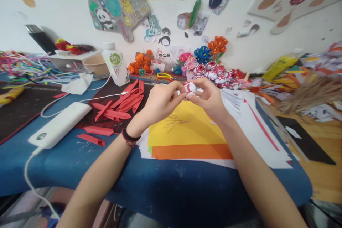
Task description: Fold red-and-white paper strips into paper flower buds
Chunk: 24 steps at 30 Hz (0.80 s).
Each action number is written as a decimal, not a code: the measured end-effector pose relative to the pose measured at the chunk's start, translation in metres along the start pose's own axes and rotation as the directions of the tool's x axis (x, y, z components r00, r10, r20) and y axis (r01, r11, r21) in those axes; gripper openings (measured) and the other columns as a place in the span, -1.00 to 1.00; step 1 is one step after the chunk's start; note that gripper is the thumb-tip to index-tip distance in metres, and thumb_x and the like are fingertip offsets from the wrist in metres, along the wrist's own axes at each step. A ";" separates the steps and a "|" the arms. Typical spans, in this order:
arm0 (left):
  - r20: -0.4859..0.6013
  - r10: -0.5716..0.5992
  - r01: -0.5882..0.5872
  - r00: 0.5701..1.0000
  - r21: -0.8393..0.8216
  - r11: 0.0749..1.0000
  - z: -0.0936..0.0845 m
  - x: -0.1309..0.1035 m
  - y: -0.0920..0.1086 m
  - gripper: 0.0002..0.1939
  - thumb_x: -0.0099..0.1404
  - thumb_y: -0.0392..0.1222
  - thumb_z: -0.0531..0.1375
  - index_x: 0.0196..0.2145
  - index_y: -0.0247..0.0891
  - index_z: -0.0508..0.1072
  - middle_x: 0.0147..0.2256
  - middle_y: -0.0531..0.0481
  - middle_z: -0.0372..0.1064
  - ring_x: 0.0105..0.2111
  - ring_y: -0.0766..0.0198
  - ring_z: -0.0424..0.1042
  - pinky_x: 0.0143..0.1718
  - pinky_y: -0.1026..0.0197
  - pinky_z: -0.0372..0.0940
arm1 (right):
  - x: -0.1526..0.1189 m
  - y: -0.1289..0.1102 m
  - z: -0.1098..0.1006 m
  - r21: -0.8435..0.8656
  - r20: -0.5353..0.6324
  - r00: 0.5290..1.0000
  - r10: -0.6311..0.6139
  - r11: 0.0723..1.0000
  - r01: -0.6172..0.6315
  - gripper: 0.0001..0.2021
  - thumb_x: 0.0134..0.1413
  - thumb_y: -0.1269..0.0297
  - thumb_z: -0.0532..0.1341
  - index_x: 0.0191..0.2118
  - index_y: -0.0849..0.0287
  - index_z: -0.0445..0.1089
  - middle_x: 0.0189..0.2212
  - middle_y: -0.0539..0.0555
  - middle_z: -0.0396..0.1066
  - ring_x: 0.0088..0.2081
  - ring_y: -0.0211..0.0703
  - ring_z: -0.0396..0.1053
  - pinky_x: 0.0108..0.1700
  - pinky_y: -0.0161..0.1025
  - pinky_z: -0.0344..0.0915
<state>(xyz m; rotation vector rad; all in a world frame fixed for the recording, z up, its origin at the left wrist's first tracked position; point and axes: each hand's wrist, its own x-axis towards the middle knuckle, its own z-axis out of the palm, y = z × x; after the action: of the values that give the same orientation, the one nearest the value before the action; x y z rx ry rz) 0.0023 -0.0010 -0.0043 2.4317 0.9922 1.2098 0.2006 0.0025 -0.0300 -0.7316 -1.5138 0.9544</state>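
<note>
While both hands meet above the far part of a yellow sheet (192,133), a small red-and-white paper flower (190,87) sits between them, off the worktop (160,181). The left hand (160,101) pinches it from the left with thumb and fingers, and the right hand (211,100) grips it from the other side, its fingers curled around the back; some fingertips are hidden.

Below them, a few thin sticks (175,123) lie loosely crossed on the yellow sheet, whose near edge shows an orange sheet (192,151) underneath. White paper (251,135) spreads out to the right, with a narrow red strip (262,126) on it. To the left of the left hand lies a pile of folded red paper pieces (128,101), and beyond the right hand is a cluster of similar red-and-white flowers (212,72). A white power bank (60,124) rests farther left, near a white bottle (115,65).
</note>
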 end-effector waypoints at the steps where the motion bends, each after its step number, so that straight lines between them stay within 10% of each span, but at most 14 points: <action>1: -0.006 0.021 -0.021 1.000 0.069 0.997 0.001 -0.001 0.001 -0.89 0.44 -0.16 0.18 -0.23 -0.24 0.42 -0.64 0.19 0.28 -0.67 0.41 0.18 -0.52 0.31 -0.01 | 0.000 -0.001 0.000 -0.007 0.001 1.000 -0.001 1.000 0.001 -0.53 -0.05 -0.04 0.52 -0.08 0.02 0.45 -0.09 0.06 0.52 -0.05 -0.05 0.52 -0.01 -0.07 0.56; 15: -0.079 0.220 -0.166 0.972 0.429 0.888 0.005 -0.007 0.007 -0.79 0.53 -0.12 0.01 -0.23 -0.21 0.35 -0.57 0.09 0.40 -0.61 0.31 0.32 -0.47 0.23 -0.03 | -0.002 0.000 0.001 0.067 0.071 0.997 0.011 0.998 -0.016 -0.57 0.03 0.06 0.50 0.00 0.00 0.47 0.01 0.06 0.49 -0.04 -0.08 0.53 -0.03 -0.13 0.58; 24: -0.249 0.051 -0.034 0.967 0.072 0.997 0.001 -0.002 0.010 -0.87 0.48 -0.14 0.16 -0.23 -0.21 0.41 -0.65 0.24 0.21 -0.66 0.46 0.17 -0.53 0.34 0.02 | 0.000 0.001 -0.002 0.122 0.039 0.998 0.041 0.991 -0.046 -0.55 0.10 0.03 0.45 0.07 -0.01 0.41 0.00 0.07 0.47 -0.07 -0.11 0.53 0.00 -0.12 0.58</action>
<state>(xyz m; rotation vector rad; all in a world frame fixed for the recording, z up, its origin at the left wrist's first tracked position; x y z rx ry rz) 0.0064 -0.0100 -0.0011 2.4033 1.0677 1.5529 0.2026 0.0030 -0.0310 -0.6635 -1.4616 1.0893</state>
